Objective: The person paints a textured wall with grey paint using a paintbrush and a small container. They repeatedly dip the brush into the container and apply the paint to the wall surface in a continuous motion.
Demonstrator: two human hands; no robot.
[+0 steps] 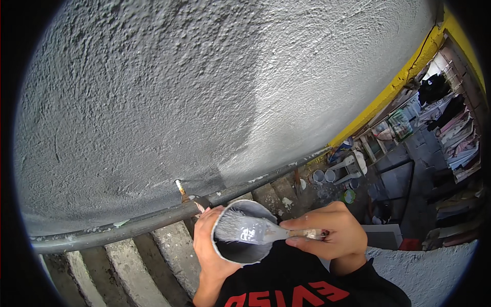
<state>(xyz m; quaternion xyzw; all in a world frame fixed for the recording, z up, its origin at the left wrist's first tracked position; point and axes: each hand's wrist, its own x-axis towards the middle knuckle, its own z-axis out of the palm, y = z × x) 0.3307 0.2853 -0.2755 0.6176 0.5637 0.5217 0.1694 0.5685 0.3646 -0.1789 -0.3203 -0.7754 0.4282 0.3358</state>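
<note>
My left hand point(207, 248) is wrapped round the side of a round paint pot point(249, 206), tilted so its mouth faces up toward me. The inside of the pot is coated in grey. In my right hand point(335, 230), the handle of a flat paintbrush point(261, 231) is pinched between thumb and fingers. The brush lies across the pot's mouth, its grey-coated bristles pointing left toward the far rim. Beyond both hands rises a rough wall point(143, 102), darker grey on the left and paler on the right. How much paint the pot holds is hidden.
A grey handrail pipe point(153, 219) runs along the wall's foot, fixed by a rusty bracket point(180, 188). Concrete steps point(135, 268) descend below it. At the right are a yellow-painted edge point(376, 110), a white plastic chair point(353, 163), small buckets point(318, 176) and hanging clothes point(463, 135).
</note>
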